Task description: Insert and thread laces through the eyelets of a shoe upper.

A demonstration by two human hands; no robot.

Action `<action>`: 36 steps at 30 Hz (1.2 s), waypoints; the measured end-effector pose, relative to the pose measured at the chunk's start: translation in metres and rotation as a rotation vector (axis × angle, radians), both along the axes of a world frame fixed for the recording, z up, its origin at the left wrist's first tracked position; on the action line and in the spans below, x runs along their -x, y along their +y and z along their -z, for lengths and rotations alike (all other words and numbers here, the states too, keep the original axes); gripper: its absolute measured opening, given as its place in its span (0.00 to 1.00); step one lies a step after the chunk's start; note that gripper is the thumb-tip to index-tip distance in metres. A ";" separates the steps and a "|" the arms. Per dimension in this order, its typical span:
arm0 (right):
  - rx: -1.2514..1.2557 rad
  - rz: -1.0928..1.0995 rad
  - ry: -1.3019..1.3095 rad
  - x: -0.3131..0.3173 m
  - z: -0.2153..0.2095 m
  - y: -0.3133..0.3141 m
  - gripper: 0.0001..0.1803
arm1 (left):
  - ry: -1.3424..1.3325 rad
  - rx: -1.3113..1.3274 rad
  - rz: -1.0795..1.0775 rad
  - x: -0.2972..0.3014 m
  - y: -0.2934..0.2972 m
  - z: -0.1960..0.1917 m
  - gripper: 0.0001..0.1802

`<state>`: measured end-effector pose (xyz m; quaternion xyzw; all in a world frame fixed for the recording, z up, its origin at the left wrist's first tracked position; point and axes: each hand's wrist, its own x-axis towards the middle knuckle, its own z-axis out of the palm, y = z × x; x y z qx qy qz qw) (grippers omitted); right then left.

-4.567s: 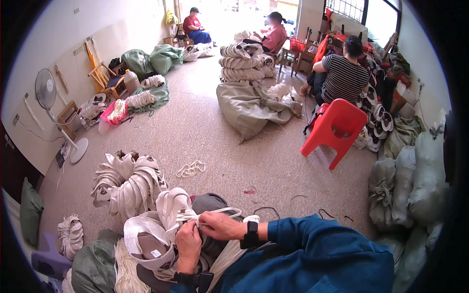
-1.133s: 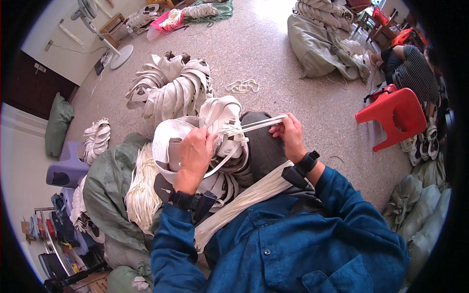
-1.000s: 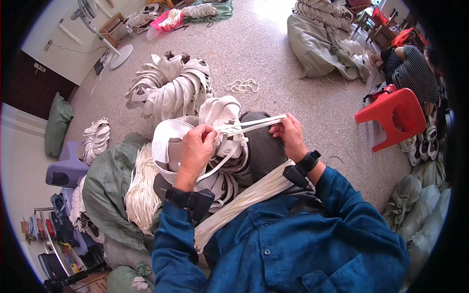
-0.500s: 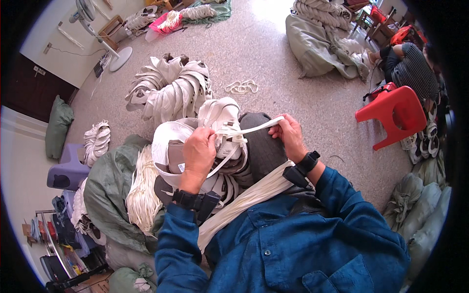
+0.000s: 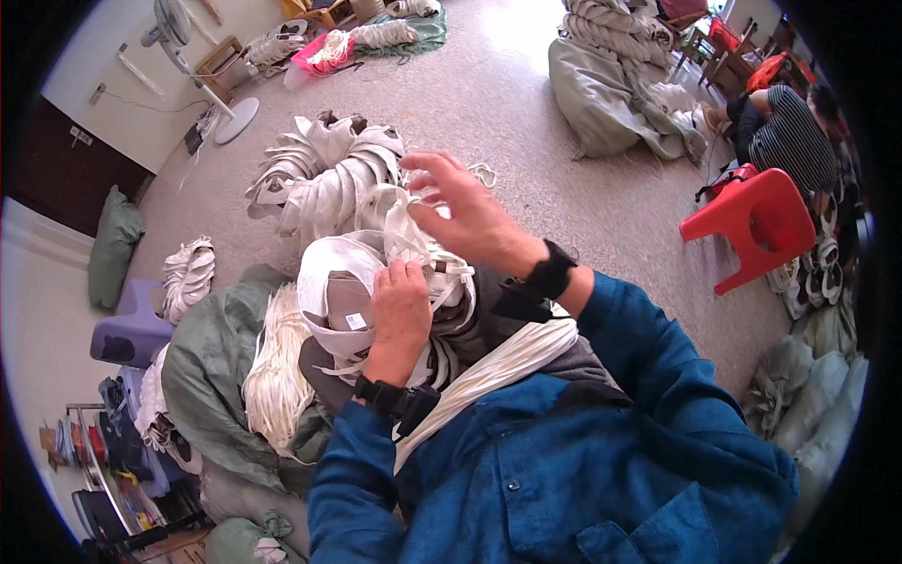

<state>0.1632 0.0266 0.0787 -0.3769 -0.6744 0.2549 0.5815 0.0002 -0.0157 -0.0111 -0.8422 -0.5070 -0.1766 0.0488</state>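
In my lap sits a bundle of white shoe uppers (image 5: 324, 263) with grey-brown linings. My left hand (image 5: 402, 315) is closed, its bent fingers gripping the edge of one white upper by its lacing; what lies under the fingertips is hidden. My right hand (image 5: 474, 221) is raised just beyond it, fingers apart, with nothing visible held in it. It covers part of the upper and its lace. A thick hank of cream shoelaces (image 5: 512, 357) lies across my thighs. Another shoelace hank (image 5: 279, 371) hangs at my left over a green sack (image 5: 211, 357).
A coiled ring of shoe uppers (image 5: 329, 179) rests on the floor ahead. To the right stands a red plastic stool (image 5: 752, 221), near a person in a striped top (image 5: 794, 141). A purple stool (image 5: 136, 324), a fan (image 5: 225, 113) and a large sack (image 5: 611, 103) stand around.
My right hand has let go of the stretched lace and swung left and away from me, over the upper. The left hand has shifted slightly right and nearer to me.
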 end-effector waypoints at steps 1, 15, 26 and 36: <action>-0.056 0.105 -0.085 0.004 0.003 0.001 0.12 | -0.011 0.042 -0.014 0.000 0.001 0.000 0.09; -0.058 0.109 -0.737 0.009 0.097 -0.029 0.03 | -0.405 0.236 -0.011 0.009 0.012 -0.003 0.09; 0.622 0.302 -0.769 -0.203 0.105 -0.145 0.07 | -0.358 0.288 -0.018 0.007 0.002 -0.016 0.12; 0.172 0.199 -0.531 -0.102 0.099 -0.092 0.10 | -0.756 0.414 -0.126 -0.005 0.037 -0.020 0.09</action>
